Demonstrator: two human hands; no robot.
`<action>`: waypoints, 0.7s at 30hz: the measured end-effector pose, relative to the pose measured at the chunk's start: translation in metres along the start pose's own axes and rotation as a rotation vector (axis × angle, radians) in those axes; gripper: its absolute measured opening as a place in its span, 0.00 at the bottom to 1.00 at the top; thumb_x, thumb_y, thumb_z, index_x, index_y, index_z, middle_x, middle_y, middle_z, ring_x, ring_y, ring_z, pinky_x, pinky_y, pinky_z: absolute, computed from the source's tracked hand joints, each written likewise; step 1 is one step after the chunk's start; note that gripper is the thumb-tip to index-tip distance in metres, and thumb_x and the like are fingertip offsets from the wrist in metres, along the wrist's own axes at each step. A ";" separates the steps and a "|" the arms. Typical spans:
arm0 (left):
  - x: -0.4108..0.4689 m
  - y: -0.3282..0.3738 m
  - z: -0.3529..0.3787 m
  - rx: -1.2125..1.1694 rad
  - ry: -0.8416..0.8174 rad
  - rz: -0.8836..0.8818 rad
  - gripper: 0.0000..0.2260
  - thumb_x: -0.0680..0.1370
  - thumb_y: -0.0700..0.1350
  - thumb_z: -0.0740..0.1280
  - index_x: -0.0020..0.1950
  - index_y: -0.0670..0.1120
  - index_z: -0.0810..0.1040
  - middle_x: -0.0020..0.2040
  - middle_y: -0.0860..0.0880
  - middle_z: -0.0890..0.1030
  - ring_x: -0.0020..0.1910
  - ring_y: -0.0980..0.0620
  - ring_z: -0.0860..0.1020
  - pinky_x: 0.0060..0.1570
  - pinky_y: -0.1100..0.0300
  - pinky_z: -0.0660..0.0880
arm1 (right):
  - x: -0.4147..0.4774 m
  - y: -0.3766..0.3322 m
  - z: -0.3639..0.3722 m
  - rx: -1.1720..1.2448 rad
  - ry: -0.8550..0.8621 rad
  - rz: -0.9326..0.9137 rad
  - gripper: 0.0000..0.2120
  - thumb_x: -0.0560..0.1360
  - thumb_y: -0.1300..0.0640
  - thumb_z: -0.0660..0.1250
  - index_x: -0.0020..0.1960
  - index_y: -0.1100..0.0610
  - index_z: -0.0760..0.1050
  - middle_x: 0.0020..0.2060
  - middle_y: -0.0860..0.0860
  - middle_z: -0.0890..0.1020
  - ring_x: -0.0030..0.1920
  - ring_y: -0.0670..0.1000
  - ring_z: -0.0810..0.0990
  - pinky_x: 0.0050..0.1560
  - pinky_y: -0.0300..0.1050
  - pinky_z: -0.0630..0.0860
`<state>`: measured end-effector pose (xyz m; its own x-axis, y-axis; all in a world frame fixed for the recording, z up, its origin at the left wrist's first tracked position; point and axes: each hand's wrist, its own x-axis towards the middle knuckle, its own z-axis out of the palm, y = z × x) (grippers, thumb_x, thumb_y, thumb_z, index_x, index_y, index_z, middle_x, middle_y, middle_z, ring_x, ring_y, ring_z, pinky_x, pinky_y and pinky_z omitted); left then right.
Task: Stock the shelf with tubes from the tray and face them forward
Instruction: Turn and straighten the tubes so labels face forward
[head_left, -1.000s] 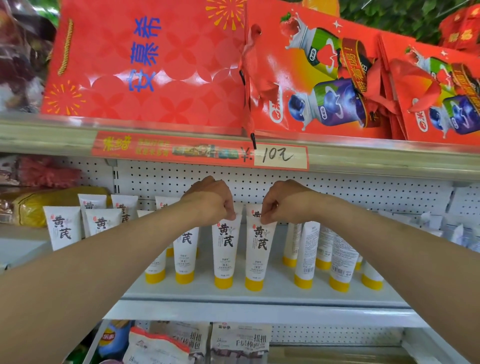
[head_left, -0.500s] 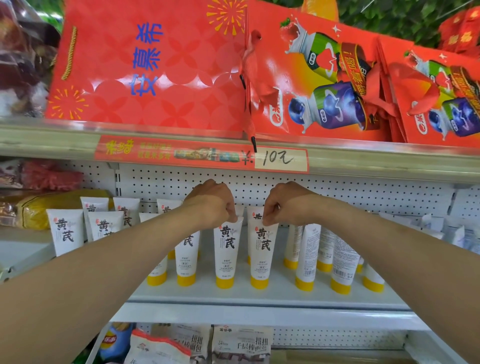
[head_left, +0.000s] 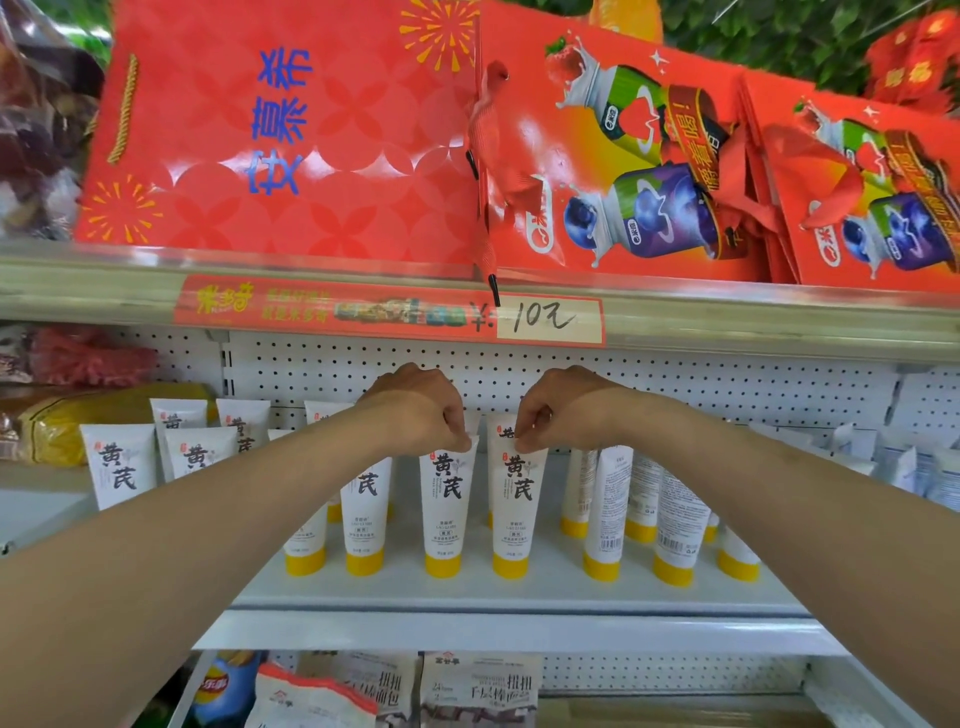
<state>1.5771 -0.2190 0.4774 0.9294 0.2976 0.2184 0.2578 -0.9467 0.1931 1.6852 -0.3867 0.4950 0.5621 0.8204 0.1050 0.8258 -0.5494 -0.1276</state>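
One wide-angle head view looks forward at the shelf (head_left: 519, 597) from close in front, seeing its top from above. It is near enough that the left hand (head_left: 415, 410) and right hand (head_left: 566, 408) each reach a tube (head_left: 449, 493) near the front edge. The upper shelf (head_left: 779, 325) crosses above.

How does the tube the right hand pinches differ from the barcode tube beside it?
The pinched tube shows its front with large black characters; the barcode tube shows its back print. The right hand pinches the first at its top edge; nothing touches the second. Both are white, standing on yellow caps.
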 end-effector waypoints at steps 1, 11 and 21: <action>-0.002 0.001 -0.001 -0.003 -0.005 -0.005 0.06 0.73 0.56 0.72 0.44 0.55 0.81 0.51 0.55 0.79 0.60 0.53 0.69 0.58 0.52 0.74 | -0.002 0.000 -0.002 -0.008 0.016 -0.002 0.11 0.74 0.45 0.71 0.53 0.48 0.82 0.40 0.39 0.75 0.41 0.40 0.74 0.38 0.35 0.69; 0.003 0.061 0.005 -0.173 0.131 0.277 0.10 0.76 0.57 0.68 0.55 0.57 0.79 0.48 0.57 0.80 0.56 0.53 0.67 0.50 0.59 0.68 | -0.059 0.061 -0.028 -0.065 0.172 0.109 0.07 0.76 0.45 0.66 0.50 0.45 0.81 0.49 0.42 0.80 0.49 0.45 0.76 0.49 0.37 0.71; 0.029 0.114 0.031 -0.085 -0.072 0.392 0.11 0.77 0.62 0.61 0.56 0.64 0.78 0.53 0.59 0.80 0.58 0.52 0.68 0.60 0.51 0.71 | -0.092 0.117 -0.026 -0.086 0.166 0.176 0.09 0.78 0.49 0.64 0.51 0.46 0.82 0.45 0.37 0.78 0.50 0.43 0.75 0.50 0.34 0.71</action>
<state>1.6415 -0.3225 0.4763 0.9697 -0.0965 0.2244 -0.1402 -0.9721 0.1878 1.7316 -0.5310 0.4961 0.6914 0.6778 0.2501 0.7118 -0.6984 -0.0748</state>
